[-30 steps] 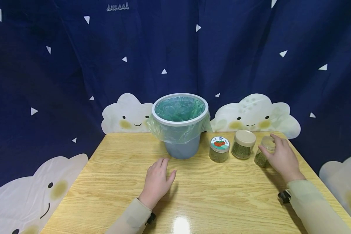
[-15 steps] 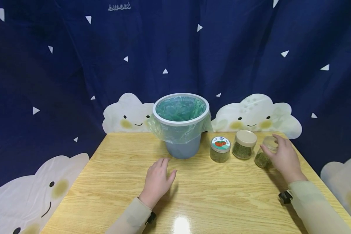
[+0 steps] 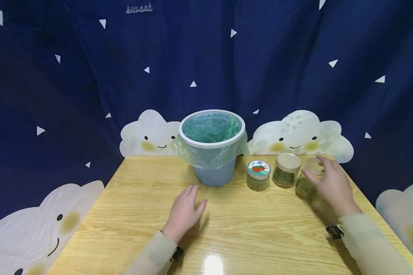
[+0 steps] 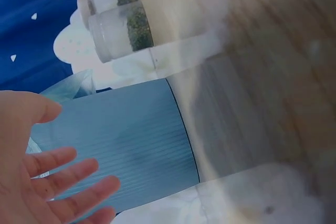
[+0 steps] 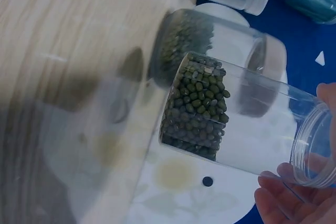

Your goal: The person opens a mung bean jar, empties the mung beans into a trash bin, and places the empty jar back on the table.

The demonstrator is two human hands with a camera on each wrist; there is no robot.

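My right hand (image 3: 334, 188) holds a clear jar (image 3: 304, 186) near its top, with fingers and thumb on opposite sides. Green mung beans (image 5: 195, 103) fill the lower part of that jar, and its threaded neck shows in the right wrist view. Whether its base touches the table is not clear. To its left stands a jar with a beige lid (image 3: 288, 162), then a jar with a tomato label (image 3: 258, 181). My left hand (image 3: 183, 212), fingers loosely extended and holding nothing, is over the table in front of a blue-grey bin (image 3: 215, 176).
A thin green bag (image 3: 206, 156) lines the bin and hangs over its rim. The wooden table (image 3: 151, 175) ends at a dark blue curtain (image 3: 199, 46) with white triangles and cloud pictures, both behind it and at its sides.
The mung bean jar in my right hand has shifted slightly left and away from me, closer to the beige-lidded jar. My left hand has stayed almost still.
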